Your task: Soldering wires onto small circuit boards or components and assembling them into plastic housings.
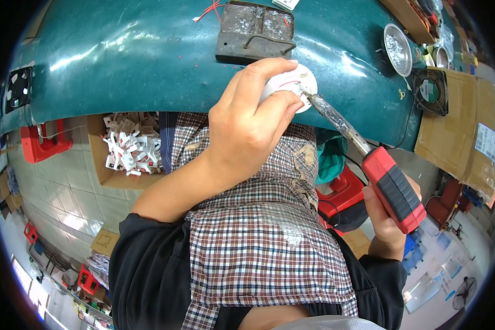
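My left hand (253, 110) is closed on a round white plastic part (308, 77), holding it above the near edge of the green work surface (132, 82). A short red wire lies across the part's face. In my right hand (385, 217) is a soldering iron (393, 187) with a red and black handle. Its metal shaft slants up to the left, and the tip meets the white part beside my left fingertips. My fingers hide much of the part, so whether the tip touches the wire cannot be told.
A worn metal tray (253, 47) with a bent handle stands behind my left hand. Farther right are a metal bowl (397, 49), a black fan (430, 92) and a cardboard box (459, 126). Below the left edge, an open carton (110, 179) holds many white plastic pieces (132, 146).
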The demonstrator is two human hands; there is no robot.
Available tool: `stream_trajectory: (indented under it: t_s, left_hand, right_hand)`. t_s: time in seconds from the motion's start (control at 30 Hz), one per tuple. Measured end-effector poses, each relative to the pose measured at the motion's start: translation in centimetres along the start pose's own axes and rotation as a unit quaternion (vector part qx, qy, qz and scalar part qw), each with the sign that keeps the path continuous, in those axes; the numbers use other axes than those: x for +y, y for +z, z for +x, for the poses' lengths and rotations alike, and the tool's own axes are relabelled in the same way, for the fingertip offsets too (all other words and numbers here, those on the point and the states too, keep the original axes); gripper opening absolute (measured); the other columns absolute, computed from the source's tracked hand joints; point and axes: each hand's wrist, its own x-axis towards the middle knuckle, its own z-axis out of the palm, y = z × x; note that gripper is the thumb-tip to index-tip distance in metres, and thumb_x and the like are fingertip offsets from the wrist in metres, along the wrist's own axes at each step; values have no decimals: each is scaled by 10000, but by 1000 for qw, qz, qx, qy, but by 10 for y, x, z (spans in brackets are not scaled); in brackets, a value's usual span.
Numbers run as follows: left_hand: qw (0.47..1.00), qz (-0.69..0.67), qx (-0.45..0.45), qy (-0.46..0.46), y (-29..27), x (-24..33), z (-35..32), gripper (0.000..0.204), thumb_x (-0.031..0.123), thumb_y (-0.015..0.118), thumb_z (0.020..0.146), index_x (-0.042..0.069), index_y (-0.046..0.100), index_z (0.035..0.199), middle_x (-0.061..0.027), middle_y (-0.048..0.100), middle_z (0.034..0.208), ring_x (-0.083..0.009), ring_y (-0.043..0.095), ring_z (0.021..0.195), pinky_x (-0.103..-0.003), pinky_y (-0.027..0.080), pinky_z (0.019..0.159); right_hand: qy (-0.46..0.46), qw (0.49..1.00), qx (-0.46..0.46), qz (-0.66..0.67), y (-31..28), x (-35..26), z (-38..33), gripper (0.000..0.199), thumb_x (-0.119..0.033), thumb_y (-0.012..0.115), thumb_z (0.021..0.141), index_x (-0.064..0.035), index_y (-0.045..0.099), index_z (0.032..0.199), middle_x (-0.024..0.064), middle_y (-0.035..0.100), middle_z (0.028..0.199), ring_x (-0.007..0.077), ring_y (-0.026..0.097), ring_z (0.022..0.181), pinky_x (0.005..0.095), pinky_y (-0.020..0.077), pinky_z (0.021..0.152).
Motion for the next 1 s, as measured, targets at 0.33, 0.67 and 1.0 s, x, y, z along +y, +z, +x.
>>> stream_trajectory:
  t_s: [0.33, 0.67, 1.0]
  left_hand:
    - [1000, -8, -10, 2, -1, -1, 3, 179, 30, 816, 687, 43, 700, 823, -111, 644, 1155, -282, 664, 933, -339, 546, 722]
    - [1000, 19, -19, 10, -1, 1, 4, 164, 26, 818, 703, 25, 701, 819, -128, 635, 1148, -302, 669, 952, -366, 561, 766]
    - [999, 5, -30, -33, -1, 2, 1, 164, 60, 827, 720, 31, 694, 812, -122, 621, 1182, -297, 671, 953, -369, 559, 754]
  right_hand:
    - [160, 929, 247, 225, -1, 19, -25, 219, -52, 623, 916, 36, 593, 1114, 34, 586, 757, 72, 493, 539, 220, 404, 491]
    - [156, 608, 380, 679, 23, 186, 13, 514, -269, 572, 941, -58, 413, 1381, 256, 593, 1219, 256, 629, 891, 453, 518, 928]
    - [440, 768, 253, 391, 10, 176, 21, 670, -635, 516, 941, 1, 535, 1149, 238, 669, 1077, 281, 715, 858, 354, 598, 679]
